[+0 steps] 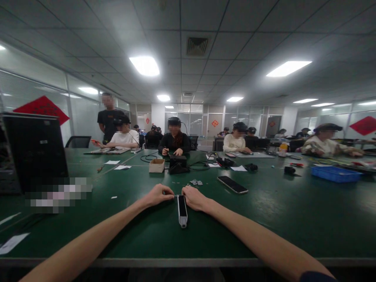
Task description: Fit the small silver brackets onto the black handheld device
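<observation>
A slim white device with a long black face (pixel 182 207) lies on the green table (pixel 132 231), its narrow tip pointing toward me. At its far end, on the left, my left hand (pixel 158 195) has thumb and fingertips pinched together. What they hold is too small to make out. My right hand (pixel 194 197) rests against the device's far right side with its fingers curled in. Its fingertips are partly hidden, and I cannot tell what is between them. Just beyond my hands lie several small grey pieces (pixel 196 182).
A smartphone (pixel 232 184) lies right of my hands. Farther off are a small open box (pixel 156 165), a black case (pixel 178 161), cables and a blue tray (pixel 335 174). A large black computer case (pixel 35 152) stands at left. Several people sit across the table.
</observation>
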The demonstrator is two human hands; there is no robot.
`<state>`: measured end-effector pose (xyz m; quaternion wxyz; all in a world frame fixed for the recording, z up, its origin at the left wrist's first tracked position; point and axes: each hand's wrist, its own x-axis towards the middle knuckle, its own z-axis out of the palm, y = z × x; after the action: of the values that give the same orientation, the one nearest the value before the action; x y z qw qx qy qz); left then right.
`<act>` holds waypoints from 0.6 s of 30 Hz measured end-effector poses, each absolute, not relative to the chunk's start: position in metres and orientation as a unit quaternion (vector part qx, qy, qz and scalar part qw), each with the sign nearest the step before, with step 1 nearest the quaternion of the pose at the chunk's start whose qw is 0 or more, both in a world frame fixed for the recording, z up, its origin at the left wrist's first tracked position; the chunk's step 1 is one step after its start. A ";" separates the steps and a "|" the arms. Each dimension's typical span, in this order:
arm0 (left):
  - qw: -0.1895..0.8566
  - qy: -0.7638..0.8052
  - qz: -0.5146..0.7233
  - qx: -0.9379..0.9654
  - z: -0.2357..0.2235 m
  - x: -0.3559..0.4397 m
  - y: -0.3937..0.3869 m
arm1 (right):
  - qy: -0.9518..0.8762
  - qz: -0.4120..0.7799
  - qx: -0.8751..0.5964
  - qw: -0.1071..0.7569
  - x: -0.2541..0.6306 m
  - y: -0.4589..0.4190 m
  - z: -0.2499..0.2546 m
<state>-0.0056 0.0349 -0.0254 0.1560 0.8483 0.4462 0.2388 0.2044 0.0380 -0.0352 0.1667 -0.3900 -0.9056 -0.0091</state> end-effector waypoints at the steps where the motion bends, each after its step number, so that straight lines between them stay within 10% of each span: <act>1: 0.154 0.450 0.239 0.847 -0.024 -0.004 0.033 | -0.907 -0.015 -0.388 0.161 0.204 0.038 -0.034; 18: 0.163 0.450 0.213 0.852 -0.023 -0.006 0.036 | -0.691 -0.008 -0.705 0.160 0.404 0.141 -0.019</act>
<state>-0.0061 0.0357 -0.0231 0.1629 0.8520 0.4496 0.2132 0.4044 0.1406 -0.0192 0.1597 -0.7052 -0.6907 -0.0081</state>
